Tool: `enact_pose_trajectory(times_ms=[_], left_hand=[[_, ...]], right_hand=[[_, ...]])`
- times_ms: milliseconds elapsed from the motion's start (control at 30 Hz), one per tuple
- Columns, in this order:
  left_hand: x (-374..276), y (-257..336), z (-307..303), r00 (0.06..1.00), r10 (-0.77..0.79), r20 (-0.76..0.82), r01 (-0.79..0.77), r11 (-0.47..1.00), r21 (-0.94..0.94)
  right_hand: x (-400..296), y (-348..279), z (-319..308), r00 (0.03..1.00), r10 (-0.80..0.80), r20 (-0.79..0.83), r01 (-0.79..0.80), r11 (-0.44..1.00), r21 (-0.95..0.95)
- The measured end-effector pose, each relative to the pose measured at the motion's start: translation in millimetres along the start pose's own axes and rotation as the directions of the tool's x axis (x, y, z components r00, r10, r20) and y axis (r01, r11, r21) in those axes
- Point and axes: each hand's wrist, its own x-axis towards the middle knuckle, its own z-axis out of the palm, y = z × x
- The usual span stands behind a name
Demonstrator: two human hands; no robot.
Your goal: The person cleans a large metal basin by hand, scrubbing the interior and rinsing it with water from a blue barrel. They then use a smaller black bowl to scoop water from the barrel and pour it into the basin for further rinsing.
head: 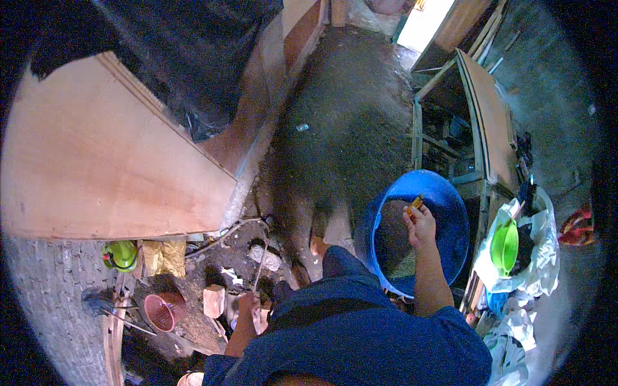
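Note:
My right hand [422, 226] holds a small yellow-orange object [414, 205] between thumb and fingers, over the opening of a large blue plastic drum [442, 186]. What the small thing is, I cannot tell. Grainy or dark contents [398, 241] show inside the drum. Low at my left side, my left hand [248, 301] is closed around the lower end of a thin stick [261, 266], which points up and away. Beside that hand stand a pale block [214, 301] and a pale rounded object partly hidden by my arm.
A pink plastic basket [165, 312] and a green helmet-like object [120, 255] lie at the left, near a brick wall. A large wooden board [120, 154] juts in above them. On the right are a wooden cabinet [487, 116] and a white plastic bag [543, 260] with a green bowl [504, 247].

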Motion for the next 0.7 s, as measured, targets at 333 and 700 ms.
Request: enact_pose_trajectory(times_ms=[333, 700], left_hand=[[-45, 141, 130, 0.941, 0.064, -0.332, 0.002, 0.981, 0.196], [70, 340, 340, 0.949, 0.254, -0.187, -0.117, 0.834, 0.540]], right_hand=[[139, 17, 47, 0.992, 0.127, -0.021, -0.119, 0.965, 0.233], [215, -40, 54, 0.947, 0.172, -0.272, -0.070, 0.935, 0.348]])
